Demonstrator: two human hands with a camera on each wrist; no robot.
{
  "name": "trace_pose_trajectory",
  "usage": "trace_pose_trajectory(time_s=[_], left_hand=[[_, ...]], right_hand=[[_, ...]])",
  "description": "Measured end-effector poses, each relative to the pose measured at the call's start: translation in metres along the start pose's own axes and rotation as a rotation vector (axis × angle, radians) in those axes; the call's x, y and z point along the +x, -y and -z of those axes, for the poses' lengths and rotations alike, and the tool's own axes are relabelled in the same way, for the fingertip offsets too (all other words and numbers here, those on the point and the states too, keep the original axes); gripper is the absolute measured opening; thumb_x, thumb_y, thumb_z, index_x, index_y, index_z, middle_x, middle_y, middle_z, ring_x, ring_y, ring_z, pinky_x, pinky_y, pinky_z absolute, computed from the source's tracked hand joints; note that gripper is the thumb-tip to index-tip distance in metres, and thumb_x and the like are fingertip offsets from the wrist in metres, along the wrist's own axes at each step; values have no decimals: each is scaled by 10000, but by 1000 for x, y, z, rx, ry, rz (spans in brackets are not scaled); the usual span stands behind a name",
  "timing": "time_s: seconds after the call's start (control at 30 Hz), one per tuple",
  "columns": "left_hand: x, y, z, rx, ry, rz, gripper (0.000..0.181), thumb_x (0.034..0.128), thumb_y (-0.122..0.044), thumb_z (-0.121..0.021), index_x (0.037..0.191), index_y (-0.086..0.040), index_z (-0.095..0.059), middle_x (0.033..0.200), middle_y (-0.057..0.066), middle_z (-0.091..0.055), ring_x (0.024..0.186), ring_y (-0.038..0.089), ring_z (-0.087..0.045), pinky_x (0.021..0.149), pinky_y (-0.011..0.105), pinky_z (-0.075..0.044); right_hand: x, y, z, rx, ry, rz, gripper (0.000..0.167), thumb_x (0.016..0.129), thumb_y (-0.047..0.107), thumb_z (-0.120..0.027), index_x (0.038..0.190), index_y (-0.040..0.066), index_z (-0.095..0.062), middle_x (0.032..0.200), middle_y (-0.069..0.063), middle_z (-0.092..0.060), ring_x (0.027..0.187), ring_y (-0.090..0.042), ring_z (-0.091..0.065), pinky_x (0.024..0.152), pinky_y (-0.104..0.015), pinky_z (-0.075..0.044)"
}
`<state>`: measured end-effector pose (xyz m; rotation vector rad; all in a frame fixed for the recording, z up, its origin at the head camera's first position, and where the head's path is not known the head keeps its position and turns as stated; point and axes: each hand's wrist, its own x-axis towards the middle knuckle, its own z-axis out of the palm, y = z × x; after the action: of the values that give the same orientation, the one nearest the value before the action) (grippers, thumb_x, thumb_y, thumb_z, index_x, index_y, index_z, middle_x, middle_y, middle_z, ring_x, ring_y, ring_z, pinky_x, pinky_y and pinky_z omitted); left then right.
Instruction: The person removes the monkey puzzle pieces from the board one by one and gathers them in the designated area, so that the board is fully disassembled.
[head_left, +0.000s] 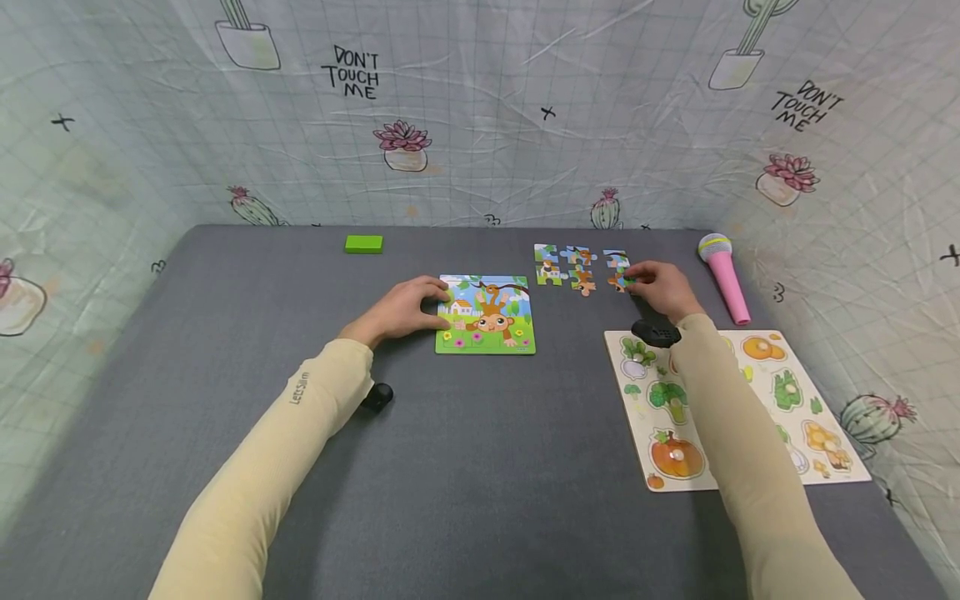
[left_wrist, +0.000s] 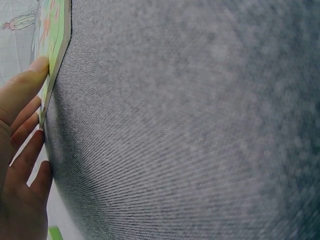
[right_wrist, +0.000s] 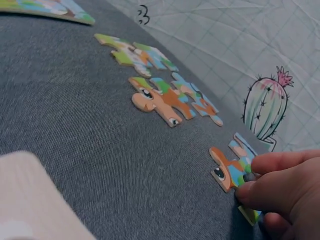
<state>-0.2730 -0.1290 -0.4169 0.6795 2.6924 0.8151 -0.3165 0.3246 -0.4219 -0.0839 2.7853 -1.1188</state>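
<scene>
The square monkey puzzle board (head_left: 486,317) lies flat in the middle of the table. My left hand (head_left: 408,310) rests at its left side, thumb and fingers spread along the edge; the left wrist view shows that hand (left_wrist: 22,135) with its thumb on the board (left_wrist: 59,40). At the right, my right hand (head_left: 663,287) pinches a puzzle piece down on the table, largely hidden by the fingers. In the right wrist view, the hand (right_wrist: 287,192) is beside an orange and blue piece (right_wrist: 227,172). Several loose pieces (head_left: 582,279) lie between board and hand.
A green block (head_left: 363,244) lies at the back left. A pink microphone (head_left: 727,279) lies at the back right. The wooden vegetable board (head_left: 637,425) lies at the right, under my right forearm. Patterned cloth (head_left: 480,108) hangs behind the table.
</scene>
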Motion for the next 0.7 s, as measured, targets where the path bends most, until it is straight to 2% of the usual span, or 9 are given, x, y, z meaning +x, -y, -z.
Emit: trace_pose_trajectory(time_s=[0.3, 0.7], left_hand=[[0, 1, 1, 7, 0, 0, 512, 865, -310, -763, 1280, -42, -630, 1458, 103, -453, 1380, 296, -370, 1148, 457, -296], [1, -1, 0, 9, 6, -3, 512, 871, -306, -758, 1284, -35, -624, 1463, 108, -448, 1387, 297, -362, 1151, 456, -291]], right_hand=[[1, 2, 0, 21, 28, -16, 395, 990, 129, -591, 1355, -9, -532, 1313, -265, -508, 1199, -393, -473, 947, -508, -445], [-3, 3, 3, 50, 39, 0, 391, 987, 105, -589, 1351, -24, -524, 1310, -266, -501, 1197, -384, -464, 956, -499, -441]])
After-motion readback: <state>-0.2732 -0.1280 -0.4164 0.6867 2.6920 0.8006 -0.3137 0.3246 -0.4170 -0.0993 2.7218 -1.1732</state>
